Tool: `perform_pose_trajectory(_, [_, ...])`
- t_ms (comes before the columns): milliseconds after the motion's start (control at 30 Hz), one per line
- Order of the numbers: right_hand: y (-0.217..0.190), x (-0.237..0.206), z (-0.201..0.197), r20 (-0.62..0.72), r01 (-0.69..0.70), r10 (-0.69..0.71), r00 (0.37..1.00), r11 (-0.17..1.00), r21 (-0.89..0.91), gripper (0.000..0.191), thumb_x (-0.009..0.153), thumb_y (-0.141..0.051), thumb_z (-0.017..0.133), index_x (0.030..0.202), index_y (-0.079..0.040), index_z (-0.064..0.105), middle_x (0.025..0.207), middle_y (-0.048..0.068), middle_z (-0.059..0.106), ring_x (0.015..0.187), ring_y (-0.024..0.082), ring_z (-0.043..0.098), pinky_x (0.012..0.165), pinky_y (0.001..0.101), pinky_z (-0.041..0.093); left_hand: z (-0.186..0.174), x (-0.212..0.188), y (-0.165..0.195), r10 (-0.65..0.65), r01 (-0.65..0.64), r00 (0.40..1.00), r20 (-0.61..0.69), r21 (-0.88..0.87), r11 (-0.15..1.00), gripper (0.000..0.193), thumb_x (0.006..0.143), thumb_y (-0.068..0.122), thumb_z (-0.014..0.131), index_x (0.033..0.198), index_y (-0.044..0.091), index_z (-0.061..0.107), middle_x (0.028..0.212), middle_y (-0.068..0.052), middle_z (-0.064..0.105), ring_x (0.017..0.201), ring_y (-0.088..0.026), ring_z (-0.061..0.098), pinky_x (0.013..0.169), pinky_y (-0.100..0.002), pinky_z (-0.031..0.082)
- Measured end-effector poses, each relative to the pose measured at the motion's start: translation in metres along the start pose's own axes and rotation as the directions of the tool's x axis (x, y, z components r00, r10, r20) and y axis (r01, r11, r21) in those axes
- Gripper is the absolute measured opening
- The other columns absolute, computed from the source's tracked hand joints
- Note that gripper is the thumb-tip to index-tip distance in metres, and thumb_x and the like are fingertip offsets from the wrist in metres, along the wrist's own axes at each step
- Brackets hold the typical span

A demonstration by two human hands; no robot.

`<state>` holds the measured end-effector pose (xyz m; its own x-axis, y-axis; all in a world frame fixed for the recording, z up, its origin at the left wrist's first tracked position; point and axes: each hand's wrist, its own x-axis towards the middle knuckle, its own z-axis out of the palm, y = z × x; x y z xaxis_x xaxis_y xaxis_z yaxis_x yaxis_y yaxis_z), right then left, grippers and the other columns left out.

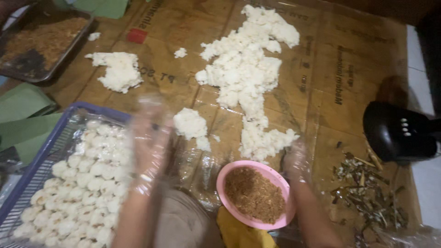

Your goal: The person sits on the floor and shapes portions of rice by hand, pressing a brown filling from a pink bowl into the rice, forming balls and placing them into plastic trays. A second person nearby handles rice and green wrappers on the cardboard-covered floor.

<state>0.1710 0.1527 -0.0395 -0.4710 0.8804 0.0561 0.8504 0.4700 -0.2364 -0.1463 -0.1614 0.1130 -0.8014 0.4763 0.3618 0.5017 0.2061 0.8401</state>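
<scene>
Clear plastic gloves on both hands, both blurred. Left hand [149, 138] hovers flat, fingers spread, nothing in it, over the near edge of the purple basket [27, 170], just beside a small rice lump [189, 124]. Right hand [297, 160] sits at the foot of the big rice pile [248, 73], next to the pink bowl [229, 170] of brown filling; can't tell if its fingers are closed on rice or not.

Basket is lined and packed with white rice balls [82, 183]. Another rice clump [117, 69] lies upper left, near a metal tray [69, 50] with more brown filling. Everything sits on plastic sheet [321, 69] over cardboard. Black fan [397, 133] and stem scraps [367, 188] on the right.

Risks, my read: right forearm is tight against the bowl rim, so a nudge tips filling onto the sheet. Loose gloves plus sticky rice means rice clinging to them and the balls misshaping. Scraps are near enough to get dragged into the rice.
</scene>
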Motion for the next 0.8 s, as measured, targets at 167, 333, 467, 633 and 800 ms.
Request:
perform_pose_trajectory(167, [0.002, 0.000, -0.005, 0.120, 0.062, -0.054, 0.991, 0.996, -0.057, 0.026, 0.100, -0.017, 0.047, 0.107, -0.006, 0.070, 0.118, 0.024, 0.067, 0.111, 0.043, 0.064, 0.096, 0.0509, 0.051, 0.109, -0.066, 0.092, 0.011, 0.050, 0.983, 0.185, -0.325, 0.944, 0.031, 0.093, 0.026, 0.067, 0.118, 0.009, 0.072, 0.123, -0.010, 0.072, 0.118, -0.024, 0.066, 0.106, -0.038, 0.049])
perform_pose_trajectory(333, [0.016, 0.005, -0.016, 0.356, -0.125, 0.155, 0.921, 0.986, -0.106, 0.032, 0.100, -0.028, 0.050, 0.115, -0.008, 0.069, 0.125, 0.019, 0.064, 0.116, 0.040, 0.063, 0.098, 0.0512, 0.049, 0.178, -0.075, 0.052, -0.245, 0.405, 0.859, 0.450, -0.303, 0.863, 0.036, 0.083, 0.032, 0.073, 0.108, 0.007, 0.075, 0.108, -0.006, 0.076, 0.101, -0.018, 0.070, 0.090, -0.032, 0.055])
perform_pose_trajectory(467, [0.003, 0.015, -0.031, 0.264, 0.081, -0.061, 0.963, 0.995, -0.064, 0.039, 0.088, -0.009, 0.054, 0.126, -0.006, 0.059, 0.119, 0.027, 0.064, 0.108, 0.044, 0.065, 0.091, 0.0496, 0.054, 0.199, -0.071, 0.006, -0.461, 0.614, 0.773, 0.435, -0.330, 0.717, 0.034, 0.089, 0.030, 0.073, 0.109, 0.002, 0.074, 0.098, -0.011, 0.075, 0.090, -0.018, 0.066, 0.082, -0.032, 0.053])
perform_pose_trajectory(633, [-0.061, 0.008, -0.025, 0.208, -0.169, 0.068, 0.976, 0.836, 0.521, 0.021, 0.097, -0.010, 0.053, 0.114, -0.002, 0.060, 0.108, 0.025, 0.062, 0.089, 0.035, 0.066, 0.076, 0.0445, 0.057, 0.200, -0.072, -0.013, -0.505, 0.635, 0.702, 0.502, -0.120, 0.763, 0.031, 0.095, 0.031, 0.067, 0.109, 0.003, 0.071, 0.097, -0.012, 0.071, 0.088, -0.019, 0.065, 0.082, -0.031, 0.051])
perform_pose_trajectory(800, [-0.119, 0.001, -0.044, 0.196, -0.205, 0.129, 0.972, 0.873, 0.443, 0.013, 0.097, -0.010, 0.053, 0.101, -0.004, 0.065, 0.088, 0.016, 0.066, 0.072, 0.026, 0.066, 0.061, 0.0405, 0.055, 0.203, -0.072, -0.033, -0.327, 0.523, 0.831, 0.450, -0.430, 0.736, 0.031, 0.091, 0.025, 0.067, 0.108, 0.000, 0.072, 0.100, -0.011, 0.075, 0.093, -0.020, 0.067, 0.085, -0.033, 0.052])
